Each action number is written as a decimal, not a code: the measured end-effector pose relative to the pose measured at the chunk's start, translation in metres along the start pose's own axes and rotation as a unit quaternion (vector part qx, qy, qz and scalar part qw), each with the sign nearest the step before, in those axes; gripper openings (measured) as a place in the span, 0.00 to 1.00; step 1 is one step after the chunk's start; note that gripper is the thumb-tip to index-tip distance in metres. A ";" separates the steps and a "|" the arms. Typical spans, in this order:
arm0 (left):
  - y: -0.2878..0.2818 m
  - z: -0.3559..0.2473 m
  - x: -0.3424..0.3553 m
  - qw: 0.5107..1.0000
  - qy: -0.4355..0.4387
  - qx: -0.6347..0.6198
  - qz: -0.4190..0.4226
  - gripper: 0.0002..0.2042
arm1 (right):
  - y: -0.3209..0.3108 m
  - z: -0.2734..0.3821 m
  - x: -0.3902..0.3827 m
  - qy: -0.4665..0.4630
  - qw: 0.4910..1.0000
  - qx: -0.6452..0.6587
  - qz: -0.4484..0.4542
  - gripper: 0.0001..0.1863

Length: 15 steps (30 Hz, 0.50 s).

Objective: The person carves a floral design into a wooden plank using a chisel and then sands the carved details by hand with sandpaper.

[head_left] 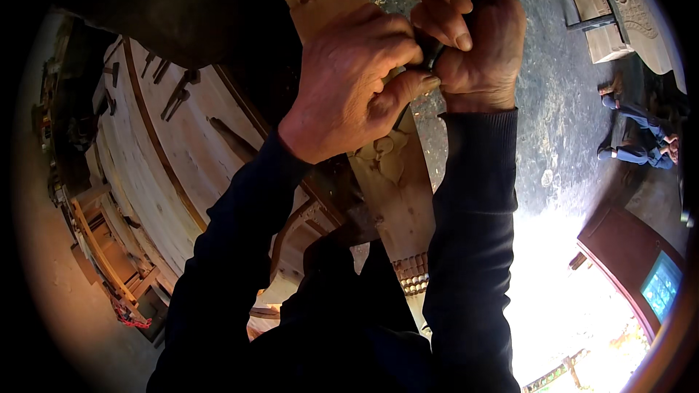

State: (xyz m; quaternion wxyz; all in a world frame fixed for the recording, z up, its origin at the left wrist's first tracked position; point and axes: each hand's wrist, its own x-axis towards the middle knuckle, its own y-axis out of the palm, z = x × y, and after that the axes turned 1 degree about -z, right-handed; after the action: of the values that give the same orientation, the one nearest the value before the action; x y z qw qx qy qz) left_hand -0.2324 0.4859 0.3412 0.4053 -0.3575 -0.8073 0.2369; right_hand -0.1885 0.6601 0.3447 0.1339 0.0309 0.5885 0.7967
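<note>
My left hand [349,80] is closed over a long pale carved wooden board [389,204], thumb and fingers on a dark tool [429,51] whose working end is hidden. My right hand [484,44], palm turned up, curls its fingers round the same tool just right of the board, close against my left thumb. The board runs from the top of the view toward my body, with rows of scalloped carving at each end and a raised rounded motif in the middle.
Left is a wooden bench [167,160] with several hand tools [175,94] and a wooden frame [116,262]. Carved pieces [619,7] lie upper right on the grey floor [546,124]. A seated person [641,153] is at the right edge, above a red door [611,240] and bright opening.
</note>
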 end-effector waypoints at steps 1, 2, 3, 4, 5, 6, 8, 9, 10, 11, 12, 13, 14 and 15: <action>0.000 0.000 -0.001 1.000 0.000 0.002 -0.001 0.11 | -0.001 -0.001 0.000 0.000 1.000 0.000 -0.004 0.26; 0.000 0.000 -0.001 1.000 0.002 0.002 -0.003 0.11 | -0.002 -0.001 0.000 0.002 1.000 -0.002 0.002 0.26; 0.001 0.000 -0.001 1.000 0.005 0.001 -0.005 0.11 | -0.005 -0.001 0.000 0.004 1.000 -0.004 0.009 0.26; 0.001 -0.001 0.000 1.000 0.007 0.001 -0.007 0.11 | -0.005 -0.001 0.000 0.006 1.000 -0.005 0.015 0.26; 0.001 -0.001 -0.001 1.000 0.006 0.004 -0.006 0.11 | -0.004 -0.002 0.000 0.002 1.000 -0.011 0.006 0.26; 0.000 -0.001 -0.001 1.000 0.006 0.007 -0.005 0.11 | -0.002 -0.002 0.000 -0.003 1.000 -0.018 -0.004 0.26; 0.001 -0.001 -0.001 1.000 0.008 0.006 -0.007 0.11 | -0.003 -0.002 -0.001 -0.014 1.000 -0.024 -0.008 0.26; 0.002 -0.001 -0.001 1.000 0.011 0.003 -0.010 0.11 | -0.006 -0.003 0.000 -0.018 1.000 -0.023 -0.001 0.26; 0.002 0.000 -0.001 1.000 0.012 0.002 -0.012 0.11 | -0.006 -0.004 0.002 -0.021 1.000 -0.021 0.006 0.26; 0.003 0.001 -0.001 1.000 0.014 -0.003 -0.015 0.11 | -0.006 -0.004 0.001 -0.019 1.000 -0.024 -0.001 0.26; 0.004 0.002 -0.001 1.000 0.016 -0.007 -0.017 0.11 | -0.004 -0.003 0.000 -0.018 0.999 -0.028 -0.008 0.26; 0.004 0.002 -0.001 1.000 0.019 -0.011 -0.020 0.11 | -0.001 -0.002 -0.001 -0.017 0.999 -0.032 -0.015 0.26; 0.003 0.002 -0.001 1.000 0.018 -0.010 -0.016 0.10 | -0.001 -0.002 -0.002 -0.019 0.999 -0.038 -0.019 0.26; 0.002 0.002 -0.001 1.000 0.017 -0.009 -0.011 0.10 | -0.001 -0.002 -0.003 -0.020 0.999 -0.043 -0.022 0.26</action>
State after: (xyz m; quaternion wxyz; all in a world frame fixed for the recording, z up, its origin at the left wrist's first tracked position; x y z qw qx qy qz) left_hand -0.2326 0.4867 0.3384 0.4183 -0.3560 -0.8064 0.2192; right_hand -0.1862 0.6574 0.3434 0.1646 0.0282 0.5510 0.8176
